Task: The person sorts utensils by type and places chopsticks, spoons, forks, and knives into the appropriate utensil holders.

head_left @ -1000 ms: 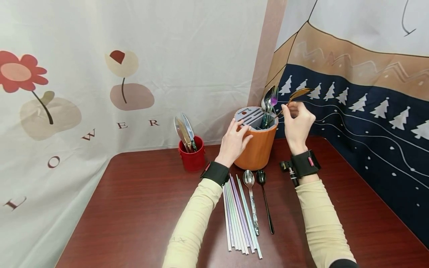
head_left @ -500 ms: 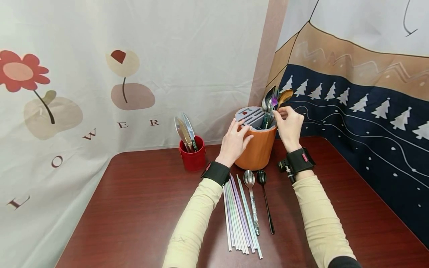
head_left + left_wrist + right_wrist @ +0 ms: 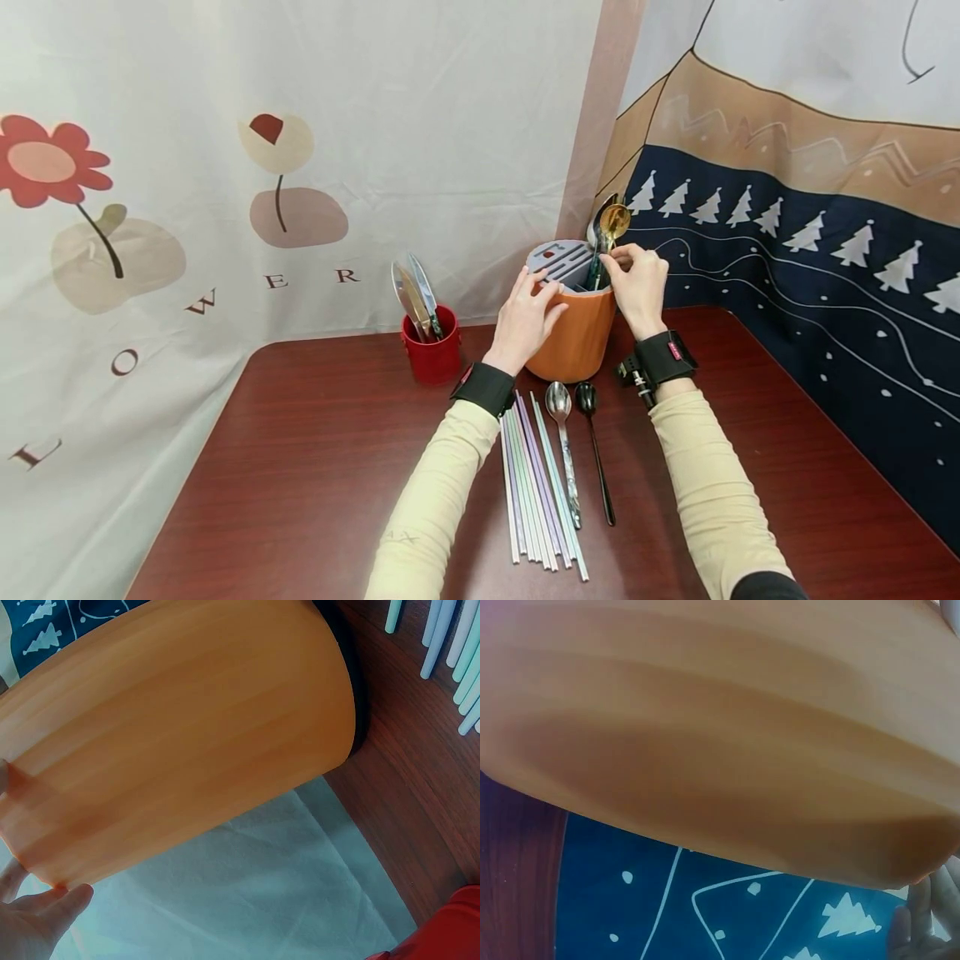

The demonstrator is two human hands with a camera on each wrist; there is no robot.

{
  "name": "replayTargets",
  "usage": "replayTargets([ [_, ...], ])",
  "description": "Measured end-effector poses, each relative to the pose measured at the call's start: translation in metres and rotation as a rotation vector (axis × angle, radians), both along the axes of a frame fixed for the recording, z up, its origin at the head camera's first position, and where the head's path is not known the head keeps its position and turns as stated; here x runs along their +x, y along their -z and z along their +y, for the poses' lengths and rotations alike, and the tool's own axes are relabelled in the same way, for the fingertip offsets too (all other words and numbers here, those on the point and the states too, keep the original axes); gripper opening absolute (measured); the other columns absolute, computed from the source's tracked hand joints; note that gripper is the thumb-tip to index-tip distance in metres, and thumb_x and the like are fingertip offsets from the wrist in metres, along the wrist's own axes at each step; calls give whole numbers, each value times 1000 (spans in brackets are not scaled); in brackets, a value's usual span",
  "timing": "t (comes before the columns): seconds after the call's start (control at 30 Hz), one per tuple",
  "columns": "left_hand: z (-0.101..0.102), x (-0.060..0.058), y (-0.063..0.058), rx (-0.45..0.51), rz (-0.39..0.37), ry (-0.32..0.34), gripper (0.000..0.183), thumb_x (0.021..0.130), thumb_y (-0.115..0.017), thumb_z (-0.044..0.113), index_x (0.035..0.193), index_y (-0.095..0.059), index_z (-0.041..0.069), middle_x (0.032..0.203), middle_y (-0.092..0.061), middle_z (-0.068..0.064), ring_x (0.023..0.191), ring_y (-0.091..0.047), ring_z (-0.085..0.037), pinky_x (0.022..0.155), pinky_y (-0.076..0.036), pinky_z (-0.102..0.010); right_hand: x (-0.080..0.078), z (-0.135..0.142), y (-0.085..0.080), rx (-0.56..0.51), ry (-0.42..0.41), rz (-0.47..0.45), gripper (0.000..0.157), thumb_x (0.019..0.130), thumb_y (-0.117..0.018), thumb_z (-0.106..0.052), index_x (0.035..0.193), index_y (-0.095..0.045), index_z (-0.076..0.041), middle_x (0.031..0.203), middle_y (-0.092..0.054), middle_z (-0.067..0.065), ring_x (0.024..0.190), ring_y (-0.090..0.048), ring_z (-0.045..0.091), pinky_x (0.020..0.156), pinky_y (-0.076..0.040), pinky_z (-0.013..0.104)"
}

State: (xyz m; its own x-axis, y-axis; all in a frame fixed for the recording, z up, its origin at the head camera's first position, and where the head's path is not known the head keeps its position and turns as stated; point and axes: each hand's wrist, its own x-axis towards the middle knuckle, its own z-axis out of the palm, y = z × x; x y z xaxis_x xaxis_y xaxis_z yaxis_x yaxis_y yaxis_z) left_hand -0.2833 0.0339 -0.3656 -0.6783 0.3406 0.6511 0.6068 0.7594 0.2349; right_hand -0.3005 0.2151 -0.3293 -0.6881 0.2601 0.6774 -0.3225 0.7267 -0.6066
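Right hand (image 3: 641, 283) has a gold spoon (image 3: 615, 221) pinched, bowl up, over the right of the orange holder (image 3: 573, 342), far side of the table (image 3: 315, 467). Left hand (image 3: 522, 323) just rests on its left edge, fingers spread.

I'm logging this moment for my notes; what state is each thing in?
holder: upright, cutlery standing inside
left hand: touching holder's rim
right hand: pinching gold spoon
gold spoon: bowl up, lower end hidden
red cup: upright
knives: in red cup, blades up
chopsticks: lying loosely fanned
silver spoon: lying flat
black spoon: lying flat
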Motion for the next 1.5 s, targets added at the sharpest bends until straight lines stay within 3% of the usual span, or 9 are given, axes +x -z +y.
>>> replayTargets([
  [0.13, 0, 0, 0, -3, 0, 0, 26, 93, -59, 36, 110, -64, 18, 135, -54, -12, 138, -40, -34, 93, -53, -37, 0, 0, -2, 10, -2, -12, 21, 86, -69, -14, 93, -70, 6, 86, -71, 24, 84, -59, 39, 76, -39, 44],
  [0.3, 0, 1, 0, -7, -9, -5, 26, 93, -59, 36, 111, -64, 18, 136, -54, -11, 138, -40, -33, 93, -53, -38, 0, 1, -3, 26, 22, -56, 21, 87, -68, -15, 96, -70, 4, 89, -72, 23, 86, -65, 37, 75, -46, 45],
  [0.53, 1, 1, 0, -6, -3, -4, 26, 93, -59, 35, 111, -64, 18, 136, -54, -12, 138, -40, -34, 93, -53, -38, -2, 4, -1, 27, 12, -118, 21, 88, -66, -11, 102, -69, 4, 96, -72, 23, 93, -63, 38, 80, -44, 46],
  [0.8, 1, 0, 0, 6, 2, 0, 25, 92, -59, 35, 110, -63, 18, 135, -54, -12, 138, -40, -34, 93, -53, -38, 1, 6, 1, 40, -11, -79, 18, 87, -65, -7, 99, -69, 5, 92, -72, 23, 86, -66, 37, 74, -43, 42],
  [0.97, 1, -1, 1, 9, 7, 0, 25, 92, -60, 35, 110, -64, 18, 135, -54, -12, 137, -40, -34, 93, -53, -38, 8, 6, 3, 21, -29, -54, 18, 86, -66, -8, 100, -69, 4, 93, -71, 23, 86, -64, 37, 83, -42, 46],
  [1.03, 1, -1, 1, 9, 11, 2, 25, 92, -60, 35, 110, -64, 18, 135, -55, -12, 137, -41, -34, 94, -52, -38, 12, 6, 4, 17, -33, -34, 18, 86, -66, -8, 100, -69, 4, 93, -70, 23, 85, -63, 36, 87, -43, 45],
  [1.13, 1, 0, 1, 9, 13, 6, 25, 92, -60, 35, 110, -64, 18, 135, -55, -13, 137, -41, -34, 95, -52, -38, 19, 7, 6, 18, -33, -3, 18, 86, -66, -8, 99, -69, 4, 94, -68, 22, 83, -63, 35, 79, -45, 38],
  [1.33, 1, 0, 1, 9, 14, 8, 25, 92, -60, 35, 109, -64, 17, 134, -55, -13, 137, -41, -34, 95, -52, -38, 33, 9, 13, 24, -26, 32, 18, 86, -67, -8, 99, -68, 4, 95, -65, 21, 81, -63, 34, 66, -36, 19],
  [1.5, 1, 0, 1, 9, 9, 6, 25, 92, -60, 35, 110, -64, 18, 134, -55, -13, 138, -40, -34, 94, -52, -38, 44, 11, 21, 60, -16, 36, 18, 86, -68, -11, 97, -69, 3, 94, -65, 19, 79, -63, 32, 65, -37, 16],
])
